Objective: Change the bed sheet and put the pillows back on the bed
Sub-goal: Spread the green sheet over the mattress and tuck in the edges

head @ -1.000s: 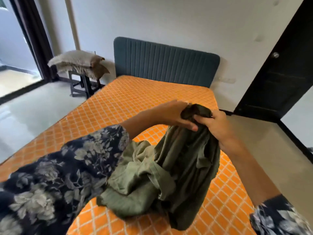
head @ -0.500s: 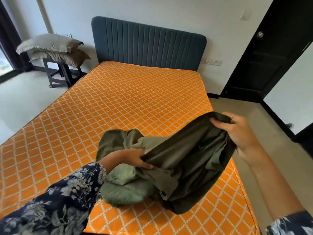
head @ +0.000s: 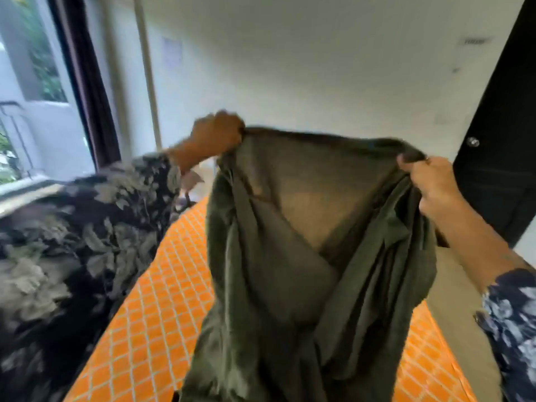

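An olive green bed sheet hangs in front of me, lifted above the bare orange quilted mattress. My left hand grips the sheet's top edge at the left. My right hand grips the same edge at the right, so the edge is stretched between them. The rest of the sheet drapes down in folds and hides the middle of the mattress and the headboard. The pillows are hidden behind my left sleeve and the sheet.
A dark door with a round knob stands at the right. A window with a dark curtain is at the left. A white wall lies behind the bed. Beige floor shows to the right of the mattress.
Both hands have risen and spread apart, lifting the bunched sheet off the mattress and stretching its top edge. My view has tilted up, so the headboard and pillows dropped out of sight.
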